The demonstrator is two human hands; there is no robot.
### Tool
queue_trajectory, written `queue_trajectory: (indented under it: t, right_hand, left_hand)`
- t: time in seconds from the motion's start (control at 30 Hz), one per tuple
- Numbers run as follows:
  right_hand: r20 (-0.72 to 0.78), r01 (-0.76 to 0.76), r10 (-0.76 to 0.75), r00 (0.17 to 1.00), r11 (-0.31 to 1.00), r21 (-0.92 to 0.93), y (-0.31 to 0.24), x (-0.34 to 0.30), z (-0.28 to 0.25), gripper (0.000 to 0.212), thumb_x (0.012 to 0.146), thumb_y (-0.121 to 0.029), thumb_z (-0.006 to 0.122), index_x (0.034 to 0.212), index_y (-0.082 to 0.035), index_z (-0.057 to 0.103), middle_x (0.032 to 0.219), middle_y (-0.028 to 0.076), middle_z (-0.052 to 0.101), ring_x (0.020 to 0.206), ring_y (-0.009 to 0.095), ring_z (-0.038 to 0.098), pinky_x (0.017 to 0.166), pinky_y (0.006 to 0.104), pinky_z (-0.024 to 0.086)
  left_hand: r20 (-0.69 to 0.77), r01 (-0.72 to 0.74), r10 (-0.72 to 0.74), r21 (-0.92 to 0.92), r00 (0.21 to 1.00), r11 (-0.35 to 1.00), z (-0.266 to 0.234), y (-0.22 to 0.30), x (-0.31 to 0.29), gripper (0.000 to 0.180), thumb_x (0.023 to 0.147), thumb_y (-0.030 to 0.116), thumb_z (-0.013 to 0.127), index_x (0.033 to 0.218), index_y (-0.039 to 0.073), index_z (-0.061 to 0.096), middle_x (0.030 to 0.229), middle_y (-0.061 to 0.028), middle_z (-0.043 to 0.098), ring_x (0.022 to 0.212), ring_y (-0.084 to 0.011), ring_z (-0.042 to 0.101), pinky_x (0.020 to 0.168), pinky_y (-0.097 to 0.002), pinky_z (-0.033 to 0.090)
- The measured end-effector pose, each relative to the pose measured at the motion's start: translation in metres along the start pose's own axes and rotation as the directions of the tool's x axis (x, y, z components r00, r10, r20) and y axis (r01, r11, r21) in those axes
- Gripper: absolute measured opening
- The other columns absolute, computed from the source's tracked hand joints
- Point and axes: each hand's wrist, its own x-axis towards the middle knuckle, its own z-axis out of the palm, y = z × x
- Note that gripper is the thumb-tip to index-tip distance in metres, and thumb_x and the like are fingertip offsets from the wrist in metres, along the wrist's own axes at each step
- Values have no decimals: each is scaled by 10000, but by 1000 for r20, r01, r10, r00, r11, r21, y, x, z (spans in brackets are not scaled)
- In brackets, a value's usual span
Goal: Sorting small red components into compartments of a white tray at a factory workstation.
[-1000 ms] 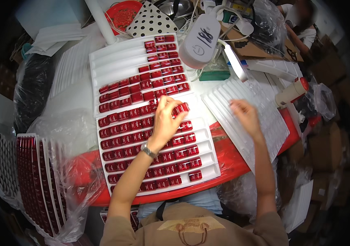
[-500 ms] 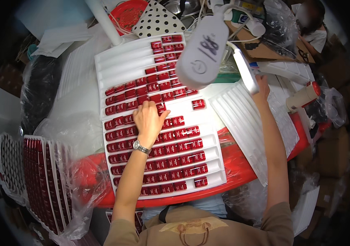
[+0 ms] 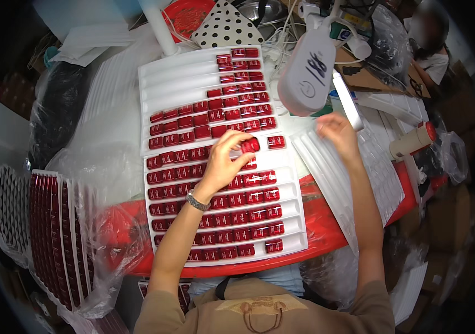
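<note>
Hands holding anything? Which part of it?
The left hand holds a small red block near its left end, between thumb and fingers; exact contact partly hidden. Right hand: nothing visibly held.

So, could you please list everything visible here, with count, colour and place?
Small pieces: many, red, mostly in tray rows
Ribbed trays: two, white, before the person
Clear ribbed tray: at least one, translucent, right
Filled trays: several, red and white, left
Wrapped bundle: one, black, left
Table covering: one, red, near edge
Basket: one, red, far side
Dotted cloth: one, white and black, far side
Arm-mounted device: one, whitish, far right
Bottle: one, cream and red, right
Co-worker: one, white top, upper right
Watch: one, silver, left wrist
Left hand: one, over near tray, holding a red piece
Right hand: one, near clear tray, grip unclear
</note>
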Motion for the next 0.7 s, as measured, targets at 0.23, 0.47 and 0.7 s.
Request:
queue_trajectory:
  t: [0.23,0.47,0.7]
  right_hand:
    - [348,-17,-171,922,879,477,-65,-45,67,158,759,83,632,906,32,603,965,88,505,794,133,569,707,248,490]
    - [305,590,-540,785,801,-101,-81,-55,72,203,703,52,661,891,-20,635,903,94,568,808,219,580,719,323,477]
    - [587,277,-297,754,953,126,-90,-75,62,324,698,-123,771,951,-17,599,1004,97,531,847,184,555,724,290,458]
  left_hand:
    - [162,204,-170,-942,972,268,24,26,-10,337,990,171,353,1299,49,411,1031,-100,572,923,-198,587,814,-334,501]
    - [318,340,-265,-940,910,42,42,21,-24,194,958,257,477,1043,85,509,947,-28,579,830,-118,539,717,-257,456]
    - [636,614,8,-747,771,256,40,29,-40,462,740,137,754,1094,-41,516,830,-85,634,654,-119,639,559,-206,542]
